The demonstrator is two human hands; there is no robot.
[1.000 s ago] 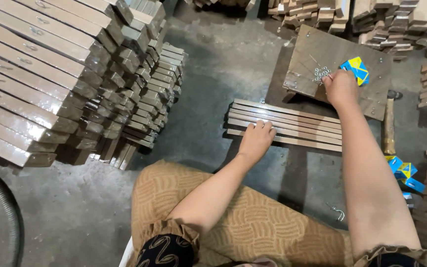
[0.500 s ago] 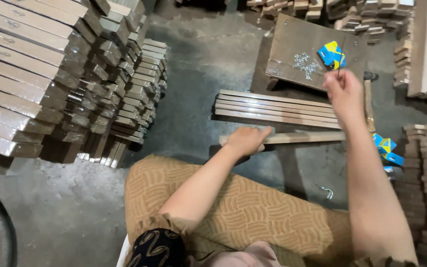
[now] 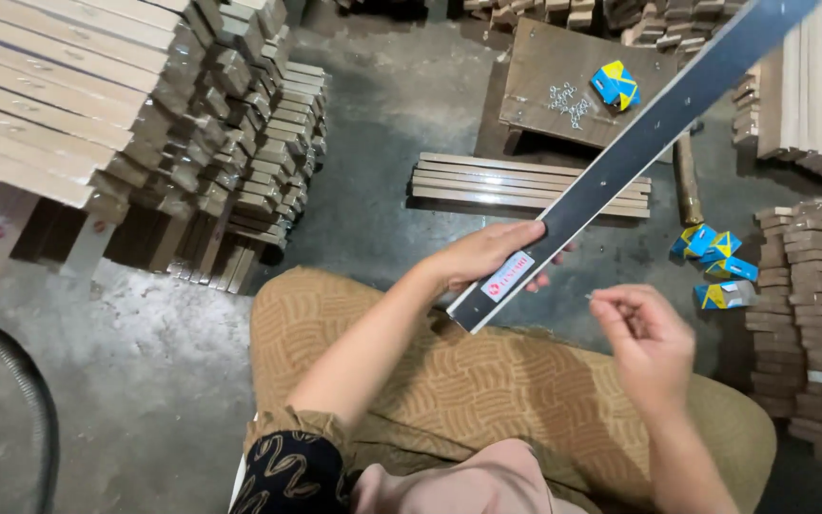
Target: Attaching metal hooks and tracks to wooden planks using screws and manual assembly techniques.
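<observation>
My left hand (image 3: 487,255) grips the near end of a long dark slat (image 3: 639,143) that rises slantwise toward the upper right, with small holes along it and a white label near my fingers. Close below the slat's end, my right hand (image 3: 647,338) pinches a small metal screw (image 3: 590,297) between thumb and fingertips. Both hands hover above my lap in patterned tan trousers (image 3: 487,390).
A flat row of slats (image 3: 516,183) lies on the concrete floor ahead. Behind it a low wooden board (image 3: 544,67) carries loose screws (image 3: 568,103) and a blue-yellow box (image 3: 617,84). More small boxes (image 3: 715,266) lie right. Stacked wood (image 3: 97,114) fills the left, stacked blocks (image 3: 815,314) the right.
My left hand lifted one slat off the floor row and raised it slantwise. My right hand came back from the board near the screws to my lap, pinching a screw.
</observation>
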